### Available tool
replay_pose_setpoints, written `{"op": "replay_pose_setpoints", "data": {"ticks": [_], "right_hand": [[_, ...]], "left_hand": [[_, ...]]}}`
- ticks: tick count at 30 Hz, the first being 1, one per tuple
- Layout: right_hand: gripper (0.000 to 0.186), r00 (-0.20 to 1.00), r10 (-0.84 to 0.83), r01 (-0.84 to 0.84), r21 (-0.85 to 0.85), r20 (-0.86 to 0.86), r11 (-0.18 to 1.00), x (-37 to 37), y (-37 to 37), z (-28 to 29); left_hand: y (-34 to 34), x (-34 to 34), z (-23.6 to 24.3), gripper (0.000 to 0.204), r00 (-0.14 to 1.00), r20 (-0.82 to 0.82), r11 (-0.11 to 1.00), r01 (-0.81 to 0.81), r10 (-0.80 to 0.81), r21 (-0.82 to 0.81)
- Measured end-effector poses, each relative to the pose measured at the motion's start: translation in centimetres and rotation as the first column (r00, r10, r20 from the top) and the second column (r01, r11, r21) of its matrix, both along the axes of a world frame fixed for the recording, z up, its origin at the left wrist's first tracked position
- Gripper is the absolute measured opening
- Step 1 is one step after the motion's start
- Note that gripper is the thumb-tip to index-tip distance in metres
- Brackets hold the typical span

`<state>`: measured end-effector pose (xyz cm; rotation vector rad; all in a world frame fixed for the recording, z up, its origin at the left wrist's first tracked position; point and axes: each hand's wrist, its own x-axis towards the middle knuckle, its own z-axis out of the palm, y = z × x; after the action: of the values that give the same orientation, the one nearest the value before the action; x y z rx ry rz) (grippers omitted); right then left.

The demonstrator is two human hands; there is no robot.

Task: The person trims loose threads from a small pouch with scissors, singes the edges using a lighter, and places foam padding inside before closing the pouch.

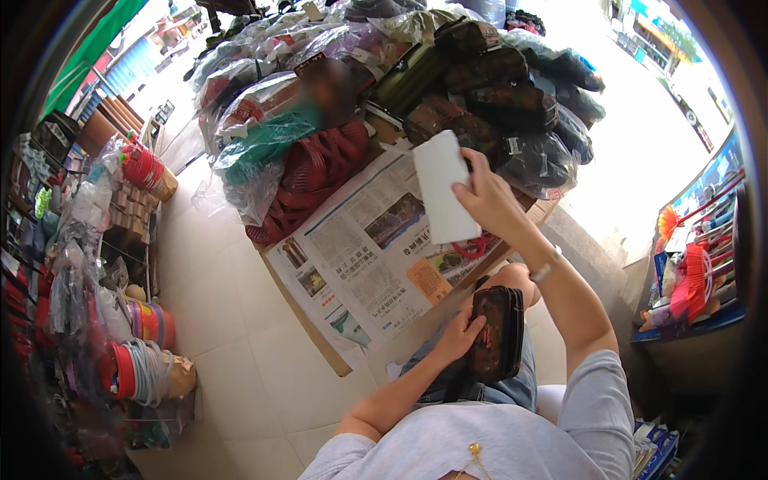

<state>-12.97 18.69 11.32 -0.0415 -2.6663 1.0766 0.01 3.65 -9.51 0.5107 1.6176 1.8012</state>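
In my lap, my left hand [458, 336] is closed on a dark patterned pair of shoes [498, 340], seen with the rounded end towards me. How the two lie against each other is hard to make out. My right hand [488, 196] is raised over the table and grips a white flat rectangular pad [444, 188] by its right edge. Below the pad, newspaper [344, 272] covers the near part of the table. A red loop-shaped thing [470, 248] lies on it, partly hidden by the pad.
Dark shoes in plastic bags [536, 164] are heaped at the table's far right. Dark red slatted footwear [316, 180] and a teal bagged item [268, 144] lie at its far left. Shelves with coiled hose [152, 372] stand left; a rack of red goods [692, 276] stands right.
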Motion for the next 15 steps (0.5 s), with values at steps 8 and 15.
{"op": "replay_pose_setpoints", "data": {"ticks": [8,15], "right_hand": [[0.044,0.987,-0.047,0.052,0.028,-0.156,0.998,-9.2,-5.0,-1.8],[0.037,0.959,0.173,-0.180,-0.011,-0.225,0.984,-0.9,-3.0,-1.5]], "left_hand": [[-0.4,-0.5,0.6,0.031,0.998,0.059,0.996,-0.030,0.025,0.083],[-1.1,-0.7,0.1,0.029,0.978,0.149,0.973,-0.167,0.143,0.161]]}}
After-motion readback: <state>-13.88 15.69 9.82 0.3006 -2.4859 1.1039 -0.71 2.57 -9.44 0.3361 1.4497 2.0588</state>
